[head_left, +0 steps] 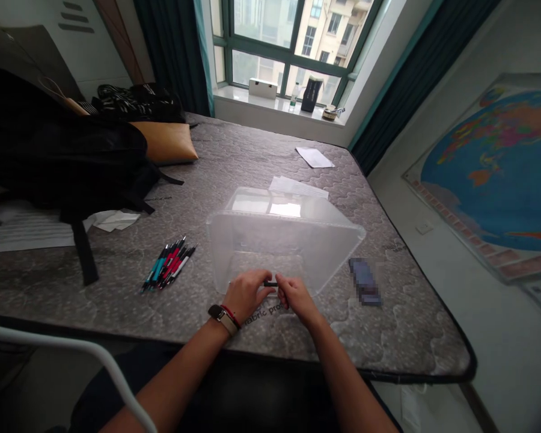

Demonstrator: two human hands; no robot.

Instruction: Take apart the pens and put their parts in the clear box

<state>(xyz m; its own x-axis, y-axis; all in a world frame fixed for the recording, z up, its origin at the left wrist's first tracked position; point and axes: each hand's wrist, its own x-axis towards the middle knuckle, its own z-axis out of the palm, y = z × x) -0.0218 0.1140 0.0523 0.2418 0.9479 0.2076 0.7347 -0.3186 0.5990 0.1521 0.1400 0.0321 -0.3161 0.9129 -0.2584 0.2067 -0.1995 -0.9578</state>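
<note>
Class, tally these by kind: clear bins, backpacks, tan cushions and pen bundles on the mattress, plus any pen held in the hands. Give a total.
Clear bin: 1
Backpack: 1
Tan cushion: 1
Pen bundle: 1
Held pen: 1
Total: 5

A bedroom at home: a bare quilted mattress [252, 162], a pillow [165, 142], curtained window [288, 42], wall map [500, 168].

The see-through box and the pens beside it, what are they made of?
The box looks like frosted, translucent plastic: the mattress pattern shows dimly through its walls and light glints on top. The pens seem plastic too, with glossy red, teal and black barrels; any metal parts are too small to tell.
</note>
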